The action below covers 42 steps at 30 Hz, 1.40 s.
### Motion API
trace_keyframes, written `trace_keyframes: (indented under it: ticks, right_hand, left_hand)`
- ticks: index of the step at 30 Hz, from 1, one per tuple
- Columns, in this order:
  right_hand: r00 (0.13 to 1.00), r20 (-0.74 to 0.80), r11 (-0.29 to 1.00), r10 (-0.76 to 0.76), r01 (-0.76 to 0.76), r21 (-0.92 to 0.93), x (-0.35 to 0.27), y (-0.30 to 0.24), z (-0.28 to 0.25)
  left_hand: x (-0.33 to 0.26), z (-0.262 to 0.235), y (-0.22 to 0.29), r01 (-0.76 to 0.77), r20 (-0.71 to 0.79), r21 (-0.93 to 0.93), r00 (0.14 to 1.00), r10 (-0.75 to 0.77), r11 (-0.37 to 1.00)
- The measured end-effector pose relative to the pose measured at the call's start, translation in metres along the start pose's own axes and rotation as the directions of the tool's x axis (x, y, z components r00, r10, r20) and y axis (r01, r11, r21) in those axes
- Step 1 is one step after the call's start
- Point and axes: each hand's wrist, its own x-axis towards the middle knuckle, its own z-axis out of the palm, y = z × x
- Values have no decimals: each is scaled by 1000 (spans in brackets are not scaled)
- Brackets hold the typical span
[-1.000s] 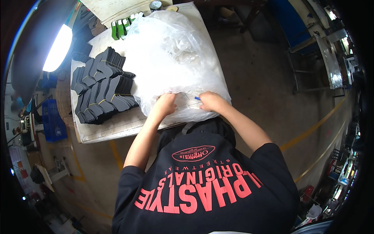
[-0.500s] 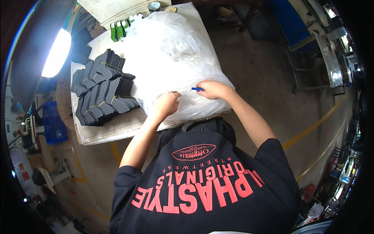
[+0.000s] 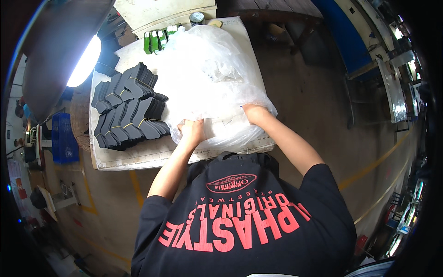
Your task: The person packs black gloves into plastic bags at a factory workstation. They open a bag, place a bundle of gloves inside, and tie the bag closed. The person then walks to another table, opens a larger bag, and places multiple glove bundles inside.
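Observation:
A large clear plastic bag (image 3: 221,60) with white contents bulges over the table in front of me. My left hand (image 3: 191,130) is closed on the bag's near left edge, thumb side up. At the bag's right side, my right hand (image 3: 256,113) has its fingers tucked into the plastic film, which partly hides them. A speck of blue, the end of a slim blue pen-like stick (image 3: 242,107), shows at those fingers. Stacks of dark grey angled foam-like pieces (image 3: 131,120), tied with thin yellow bands, lie left of the bag.
The bag rests on a worn white table (image 3: 131,161). Green-and-white bundled pieces (image 3: 159,40), a tin can (image 3: 197,19) and a tan roundish piece (image 3: 215,23) sit at its far end. A bright lamp (image 3: 87,62) hangs at left. A blue crate (image 3: 64,138) stands beyond.
My right hand has moved into the plastic film, so the blue stick is now almost hidden. My left hand still grips the near edge. The whole view has shifted slightly.

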Motion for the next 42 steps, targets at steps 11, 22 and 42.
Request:
trace_keyframes:
  ticks: [11, 22, 42]
  right_hand:
    - [974, 5, 964, -226, 223, 147, 22, 10, 40]
    - [971, 199, 990, -136, 127, 59, 33, 11, 57]
    - [937, 294, 974, -190, 142, 176, 49, 22, 69]
  left_hand:
    - [20, 53, -41, -125, 163, -201, 974, 159, 972]
    - [-4, 21, 24, 37, 302, 131, 950, -75, 991]
    - [13, 44, -6, 149, 568, -98, 820, -68, 984]
